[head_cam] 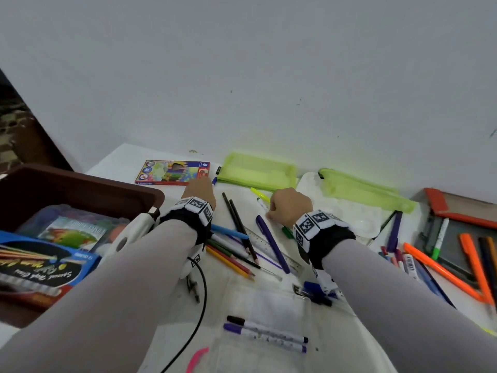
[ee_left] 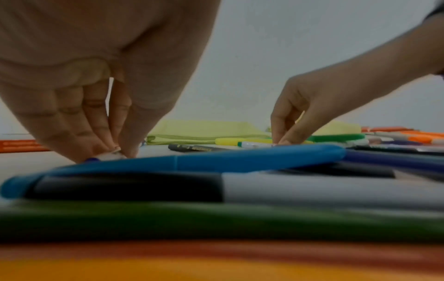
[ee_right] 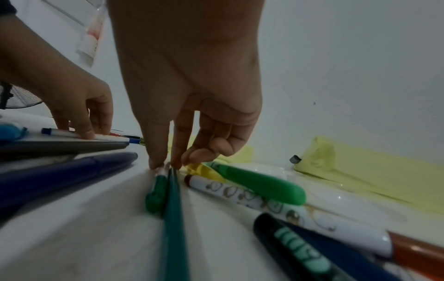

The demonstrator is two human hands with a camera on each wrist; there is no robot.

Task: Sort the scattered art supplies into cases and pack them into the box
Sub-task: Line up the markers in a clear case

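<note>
Both hands are down among the loose pens on the white table (head_cam: 129, 160). The left hand (ee_left: 96, 91) pinches a white marker with a blue cap (ee_left: 105, 156) between thumb and fingertips, near the coloured-pencil box (head_cam: 172, 172). The right hand (ee_right: 190, 98) pinches the end of a white marker with a green cap (ee_right: 156, 190), its fingertips (ee_right: 176, 163) also touching a dark green pencil (ee_right: 174, 218) lying alongside. The likeliest slip is a double pick: the pencil is pressed against the marker, so it may lift with it and drop, or roll into the yellow highlighter (ee_right: 204, 171) and green pen (ee_right: 259, 184) just beside. Both grips sit near one end of the barrel, so a marker could tip and swing as it rises, sweeping the blue pen (ee_left: 216, 161) or the purple pen (head_cam: 271, 243) aside. Round barrels roll easily, and the right table edge is crowded with orange pens (head_cam: 441, 270) that a nudge could push off. The two green cases (head_cam: 258, 170) lie against the wall just beyond the hands, with only a short gap to cross. The brown box (head_cam: 80, 184) stands at the left and already holds packs. Open room is scarce; the clearest strip runs between the hands.
</note>
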